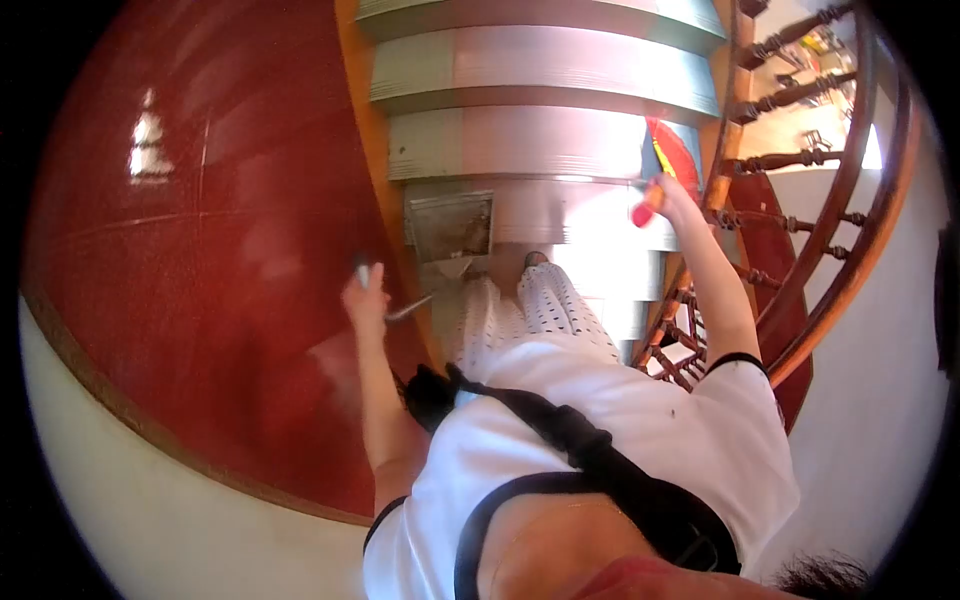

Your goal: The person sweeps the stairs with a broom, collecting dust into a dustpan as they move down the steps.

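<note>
Nearest is the white shirt (640, 400), soft cloth with black edges, crossed by a wide black strap (545, 425). The left hand (366, 298) is on the left, its grip closed on a pale handle (362, 274). A thin, shiny rod (410, 308) slants up and to the right beside it; I can't tell if they join. The right hand (672, 197) has its grip wrapped around a smooth red handle (645, 211), which tilts up to the right. Just past it is a red and yellow fan shape (680, 163), maybe its other end.

A bit farther off are loose white trousers (560, 300) with dark dots. The square pan (440, 222) sits on the stairs (540, 130), ahead and to the right of the left hand, which is nearer to it than the right. It looks hard and grubby. The stairs have thin ridges. On the right is a round, shiny wood rail (893, 220) with knobbly posts (795, 159).
</note>
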Tool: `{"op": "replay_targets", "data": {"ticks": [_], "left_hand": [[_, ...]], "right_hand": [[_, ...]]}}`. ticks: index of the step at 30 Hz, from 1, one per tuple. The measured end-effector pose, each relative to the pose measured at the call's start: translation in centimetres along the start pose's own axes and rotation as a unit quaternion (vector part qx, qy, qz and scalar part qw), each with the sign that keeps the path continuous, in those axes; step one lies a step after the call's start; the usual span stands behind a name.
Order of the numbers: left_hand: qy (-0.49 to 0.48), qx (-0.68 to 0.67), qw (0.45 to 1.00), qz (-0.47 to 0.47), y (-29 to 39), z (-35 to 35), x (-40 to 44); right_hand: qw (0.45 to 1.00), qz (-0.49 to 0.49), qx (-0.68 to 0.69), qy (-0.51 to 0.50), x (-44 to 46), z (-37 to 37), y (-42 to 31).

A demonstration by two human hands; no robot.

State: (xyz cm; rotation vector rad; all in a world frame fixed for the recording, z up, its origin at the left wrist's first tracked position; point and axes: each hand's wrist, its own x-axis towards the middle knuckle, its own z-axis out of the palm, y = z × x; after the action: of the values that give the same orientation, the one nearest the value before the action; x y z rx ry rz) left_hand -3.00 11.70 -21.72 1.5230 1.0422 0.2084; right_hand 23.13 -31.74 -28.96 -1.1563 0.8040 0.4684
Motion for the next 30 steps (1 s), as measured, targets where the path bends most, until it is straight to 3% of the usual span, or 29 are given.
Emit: {"op": "replay_targets", "data": {"ticks": [3,5,7,8,10,13,15,17,19,21,23,24,27,28,29,30], "left_hand": [[-0.007,-0.017,1.0,-0.002,-0.6,1.2,-0.8],[-0.009,-0.007,1.0,-0.004,-0.8,1.9,-1.1],[-0.019,-0.014,1.0,0.013,-0.8,2.6,-1.3],[-0.033,-0.025,0.999,0.021,-1.5,2.9,-0.7],[-0.056,-0.025,0.997,0.037,-1.3,3.5,-0.5],[-0.08,-0.019,0.995,0.049,-3.4,3.9,1.2],[-0.095,-0.026,0.994,0.045,-3.6,4.0,1.7],[-0.104,0.004,0.994,0.021,-3.6,3.5,2.4],[-0.117,-0.021,0.992,0.032,-4.7,3.9,4.5],[-0.114,0.011,0.993,0.039,-4.8,4.1,5.7],[-0.117,-0.004,0.992,0.045,-4.5,4.0,6.1],[-0.122,-0.015,0.991,0.044,-4.7,3.4,6.0],[-0.117,-0.014,0.993,0.025,-4.7,3.2,6.2],[-0.117,-0.012,0.993,0.023,-5.0,3.2,6.6],[-0.111,-0.033,0.993,0.015,-5.1,3.4,7.1],[-0.106,-0.051,0.993,0.007,-5.2,3.3,7.4]], "right_hand": [[0.999,-0.012,-0.013,-0.043,0.4,8.2,3.0],[1.0,0.006,0.005,-0.005,-4.0,14.3,5.5],[0.996,0.055,-0.04,-0.064,-7.7,17.8,7.5],[0.995,0.054,-0.044,-0.067,-8.0,18.1,8.2],[0.96,0.122,-0.123,-0.22,-8.3,18.6,9.4],[0.92,0.179,-0.189,-0.293,-7.7,15.2,6.4],[0.9,0.23,-0.173,-0.326,-11.9,13.8,2.8],[0.91,0.176,-0.268,-0.262,-14.1,15.5,1.5],[0.881,0.264,-0.265,-0.288,-11.8,17.9,1.0],[0.865,0.231,-0.211,-0.393,-6.9,20.5,3.1],[0.864,0.327,-0.064,-0.377,-5.6,23.4,4.7],[0.863,0.33,-0.062,-0.377,-6.3,24.9,5.8],[0.876,0.321,-0.139,-0.331,-6.8,26.9,8.8],[0.856,0.209,-0.309,-0.357,-5.9,27.4,9.8],[0.799,0.086,-0.467,-0.369,-4.6,27.9,10.6],[0.686,0.003,-0.559,-0.466,-2.4,26.3,11.1]]}}
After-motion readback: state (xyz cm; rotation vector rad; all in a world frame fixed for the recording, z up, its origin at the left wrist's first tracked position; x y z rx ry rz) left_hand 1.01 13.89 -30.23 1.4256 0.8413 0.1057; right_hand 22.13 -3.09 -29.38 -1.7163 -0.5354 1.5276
